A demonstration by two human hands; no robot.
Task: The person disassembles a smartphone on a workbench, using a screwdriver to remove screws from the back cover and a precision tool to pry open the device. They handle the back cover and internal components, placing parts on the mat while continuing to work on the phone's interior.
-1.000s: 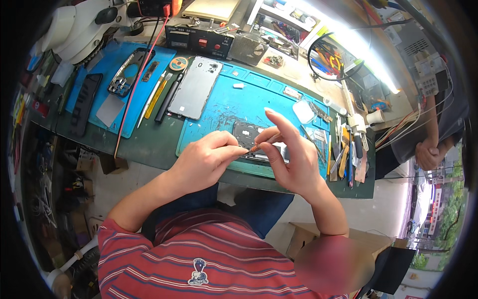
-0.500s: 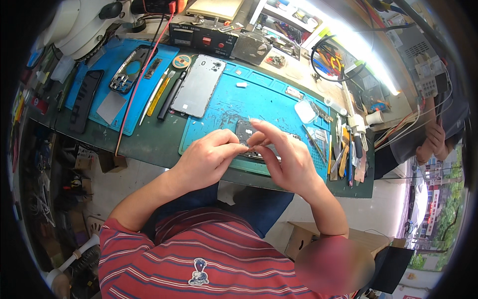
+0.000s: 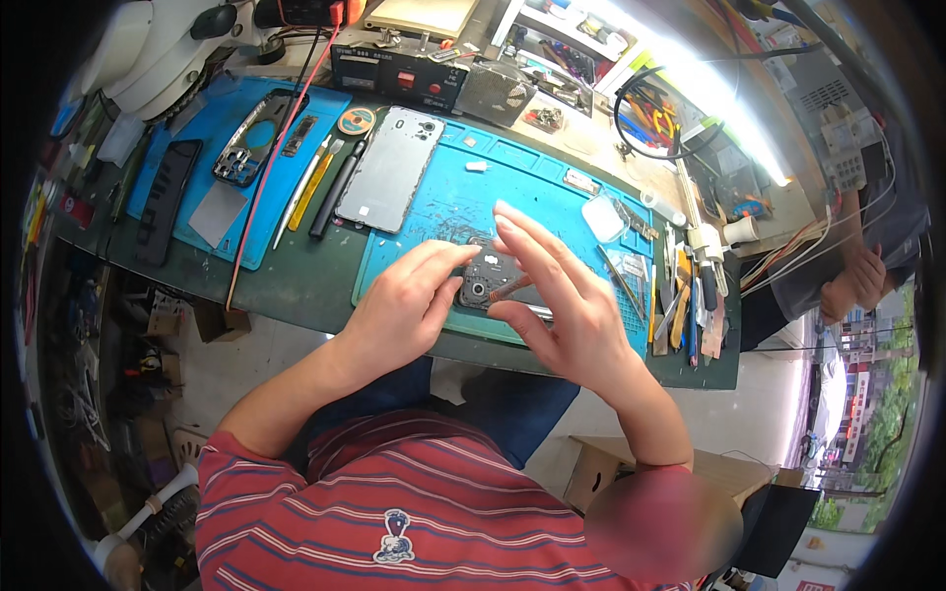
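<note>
Near the front edge of a blue work mat (image 3: 434, 217) lies an opened dark phone (image 3: 479, 268), its camera lens and inner parts facing up. My left hand (image 3: 404, 300) hovers at the phone's left end, thumb and fingers apart, with nothing visible in it. Over the right part of the phone, my right hand (image 3: 576, 315) has its forefinger stretched out and the thumb apart. A slim brownish thing (image 3: 509, 288) shows between that thumb and forefinger; whether it is a tool or a curled finger is unclear. The right hand hides much of the phone.
A grey phone back cover (image 3: 392, 169) lies on the mat's left edge. Beside it are a black pen-like tool (image 3: 338, 187) and a solder reel (image 3: 357, 120). A phone frame (image 3: 258, 136) rests farther left. Hand tools (image 3: 680, 305) crowd the right side; another person's hands (image 3: 855, 286) are beyond.
My hands, which met fingertip to fingertip over the phone, have drawn apart. The left thumb and fingers have parted, and more of the phone's left end shows.
</note>
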